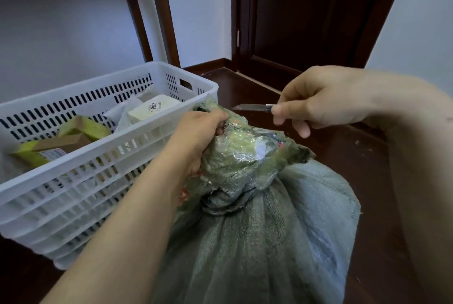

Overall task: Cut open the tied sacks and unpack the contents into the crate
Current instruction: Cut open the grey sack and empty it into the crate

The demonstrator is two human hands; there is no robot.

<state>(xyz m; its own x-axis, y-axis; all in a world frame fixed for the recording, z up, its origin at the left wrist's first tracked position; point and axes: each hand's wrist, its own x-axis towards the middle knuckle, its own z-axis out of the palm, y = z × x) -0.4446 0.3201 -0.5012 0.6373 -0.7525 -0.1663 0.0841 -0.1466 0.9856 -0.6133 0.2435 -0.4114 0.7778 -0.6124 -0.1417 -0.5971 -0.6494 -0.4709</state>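
Note:
A grey-green woven sack [264, 242] stands in front of me, its neck tied and its bunched top wrapped in shiny clear tape [242, 154]. My left hand [198, 132] grips the bunched top from the left side. My right hand [316, 100] holds a small utility knife [252, 107], blade pointing left, just above and to the right of the sack's top, not touching it. A white slotted plastic crate [73, 181] stands to the left of the sack, with several boxes and packets inside.
In the crate lie a white box [152, 110] with a label and green-and-brown cartons [73, 137]. The floor [355, 156] is dark wood. A dark wooden door [306, 14] stands behind, and dark furniture legs [161, 9] rise behind the crate.

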